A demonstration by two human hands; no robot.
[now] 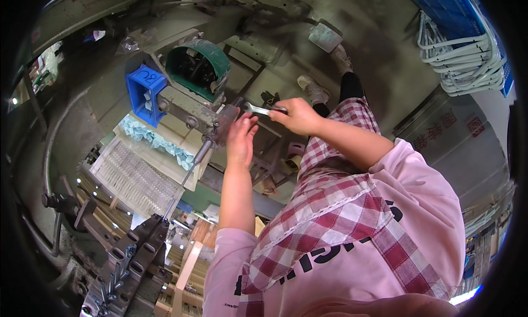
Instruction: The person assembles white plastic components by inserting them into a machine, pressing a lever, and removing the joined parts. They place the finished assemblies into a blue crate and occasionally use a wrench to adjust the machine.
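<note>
My right hand (303, 115) is closed around a metal open-end wrench (258, 109), whose jaw lies at the end of a machine arm (183, 110). Just beside that end is my left hand (242, 137), its fingers spread near the metal block; whether the fingertips touch it cannot be told. From the arm a threaded joint and a thin metal rod (189, 172) run down to a slotted steel fixture (142, 251), on which several bolts (110, 282) lie loose.
A blue plastic bin (159, 86) marked on its side hangs at the arm, beside a green round guard (226, 63). Light blue pieces (165, 146) and a clear ribbed tray (128, 172) lie below. A foot pedal (325, 35) is on the floor; white hangers (466, 65) are at upper right.
</note>
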